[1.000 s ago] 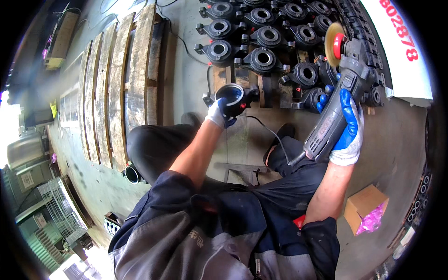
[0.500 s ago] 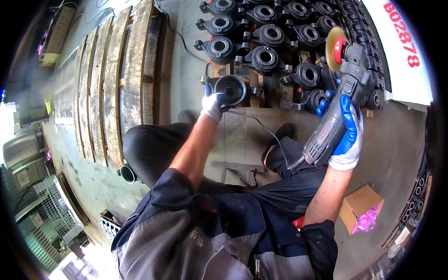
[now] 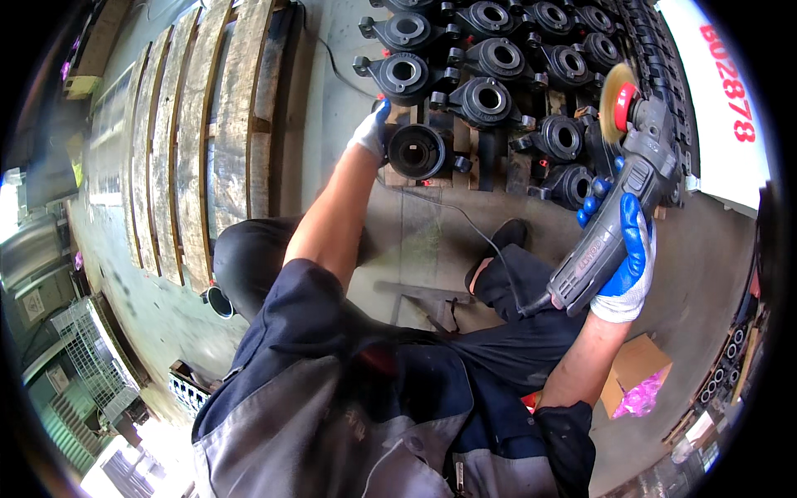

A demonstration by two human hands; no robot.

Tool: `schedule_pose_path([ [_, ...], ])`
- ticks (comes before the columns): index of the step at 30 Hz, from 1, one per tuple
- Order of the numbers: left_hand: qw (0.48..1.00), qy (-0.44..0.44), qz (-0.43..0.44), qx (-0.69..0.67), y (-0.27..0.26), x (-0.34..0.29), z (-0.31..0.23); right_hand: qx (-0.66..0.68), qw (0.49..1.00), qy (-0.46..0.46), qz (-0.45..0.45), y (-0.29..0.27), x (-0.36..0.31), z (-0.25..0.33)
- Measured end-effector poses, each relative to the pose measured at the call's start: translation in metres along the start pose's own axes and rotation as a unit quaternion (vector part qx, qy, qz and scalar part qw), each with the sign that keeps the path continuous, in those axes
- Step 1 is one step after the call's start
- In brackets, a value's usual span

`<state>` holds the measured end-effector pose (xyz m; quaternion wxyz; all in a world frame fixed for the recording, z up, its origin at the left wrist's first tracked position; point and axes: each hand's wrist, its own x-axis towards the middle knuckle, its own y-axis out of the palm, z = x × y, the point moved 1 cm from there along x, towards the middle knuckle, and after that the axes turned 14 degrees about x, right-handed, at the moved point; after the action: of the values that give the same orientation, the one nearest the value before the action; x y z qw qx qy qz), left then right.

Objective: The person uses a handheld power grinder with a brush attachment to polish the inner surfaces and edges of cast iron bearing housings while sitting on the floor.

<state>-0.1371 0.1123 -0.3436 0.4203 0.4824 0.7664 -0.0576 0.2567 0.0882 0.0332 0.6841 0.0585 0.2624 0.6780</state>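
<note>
In my right hand (image 3: 627, 257), gloved in white and blue, is a grey angle grinder (image 3: 602, 236) held by its body. Its tan disc (image 3: 616, 104) with a red hub points up and away, apart from the parts. My left hand (image 3: 371, 133), in a similar glove, closes on the left end of the nearest black cast housing (image 3: 418, 153); that end and some fingers are hidden. This housing has a wide round opening facing up and a lug at its right. More black housings (image 3: 491, 98) with round bores lie in rows behind it.
An empty wooden pallet (image 3: 187, 141) lies to the left. The grinder's cord (image 3: 465, 217) runs across the floor before my legs. A cardboard box (image 3: 631, 365) with pink plastic is at the right. A white panel (image 3: 726, 100) stands at the far right.
My left hand has shifted from the near housing's rim out to its left end. The grinder stays in my right hand, still raised. The whole view has shifted slightly.
</note>
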Motion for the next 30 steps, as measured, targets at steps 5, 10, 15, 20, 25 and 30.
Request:
schedule_pose_path([
  [5, 0.951, 0.045, -0.167, 0.256, 0.037, -0.017, 0.010, -0.022, 0.999, -0.008, -0.022, -0.006, 0.002, -0.001],
  [10, 0.912, 0.186, -0.162, 0.329, -0.006, -0.054, 0.018, -0.035, 0.999, 0.009, 0.013, -0.005, 0.006, -0.003],
  [15, 0.986, 0.043, 0.020, -0.160, -0.020, -0.085, 0.017, -0.044, 0.999, 0.022, 0.005, 0.005, 0.005, -0.004],
  [20, 0.980, 0.080, 0.057, -0.175, -0.030, -0.085, 0.022, -0.059, 0.998, 0.025, 0.011, 0.004, 0.006, -0.007],
  [25, 0.976, 0.078, 0.093, -0.178, -0.032, -0.085, 0.024, -0.060, 0.998, 0.024, -0.006, 0.011, 0.006, -0.012],
  [30, 0.977, 0.059, 0.096, -0.180, -0.027, -0.086, 0.017, -0.058, 0.998, 0.035, -0.005, 0.011, 0.009, -0.013],
])
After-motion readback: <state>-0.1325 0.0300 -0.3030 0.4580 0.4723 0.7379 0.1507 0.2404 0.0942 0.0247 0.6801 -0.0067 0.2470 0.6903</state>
